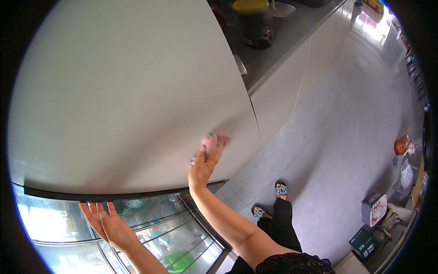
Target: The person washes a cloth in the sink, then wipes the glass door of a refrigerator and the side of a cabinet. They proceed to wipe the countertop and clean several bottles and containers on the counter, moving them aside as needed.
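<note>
My right hand is closed on a crumpled pink cloth, pressing it to a large pale, smooth panel. Motion blurs the cloth and the fingertips a little. Lower left, my left hand is open, palm up, with nothing in it. Its fingertips reach the black edge strip along the panel's near side. Below that strip is a glass-fronted cabinet with wire shelves. Behind the glass sit a green item and several bagged things, too reflective to make out.
On the dark countertop stands a dark tub with a yellow lid. Grey tiled floor runs to the right of my feet in slippers. Along its right side are an orange-brown bucket, a decorated box and a green box.
</note>
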{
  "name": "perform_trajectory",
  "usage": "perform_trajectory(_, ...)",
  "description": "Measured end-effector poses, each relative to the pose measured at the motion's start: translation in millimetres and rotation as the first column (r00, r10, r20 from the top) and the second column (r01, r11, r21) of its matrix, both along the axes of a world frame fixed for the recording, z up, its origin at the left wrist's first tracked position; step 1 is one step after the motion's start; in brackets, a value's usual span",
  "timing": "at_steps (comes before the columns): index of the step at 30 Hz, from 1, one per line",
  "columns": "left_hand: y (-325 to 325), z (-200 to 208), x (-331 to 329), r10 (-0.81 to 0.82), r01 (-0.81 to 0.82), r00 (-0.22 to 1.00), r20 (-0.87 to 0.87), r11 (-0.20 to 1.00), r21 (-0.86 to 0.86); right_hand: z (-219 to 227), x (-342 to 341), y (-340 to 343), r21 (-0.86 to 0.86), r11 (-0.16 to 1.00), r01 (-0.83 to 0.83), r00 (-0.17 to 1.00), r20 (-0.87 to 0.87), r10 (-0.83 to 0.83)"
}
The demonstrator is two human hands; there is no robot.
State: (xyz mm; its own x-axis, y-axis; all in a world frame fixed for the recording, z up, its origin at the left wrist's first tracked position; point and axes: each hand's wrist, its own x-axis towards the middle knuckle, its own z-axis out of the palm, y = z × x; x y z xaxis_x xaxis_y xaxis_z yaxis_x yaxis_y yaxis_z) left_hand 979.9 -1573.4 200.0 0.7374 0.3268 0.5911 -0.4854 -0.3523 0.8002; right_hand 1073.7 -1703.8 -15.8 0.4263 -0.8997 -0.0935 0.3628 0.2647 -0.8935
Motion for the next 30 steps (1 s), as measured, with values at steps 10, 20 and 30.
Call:
perform_trajectory(10, 29, -1, 14, 0.083, -0.084, 0.996, -0.010, 0.988, -0.129, -25, 7, -75, -0.048, 0.997, 0.061, 0.986, -0.151, -0.068)
perform_trajectory(20, 51, 7, 25, 0.237, -0.239, 0.971, 0.026, 0.961, 0.142, 24, 4, -71, -0.612, 0.786, 0.084, 0.990, -0.038, -0.135)
perform_trajectory(30, 50, 4, 30, 0.080, -0.097, 0.991, 0.111, 0.983, 0.155, 9, -6, -81, -0.651, 0.755, 0.081, 0.970, -0.122, -0.210)
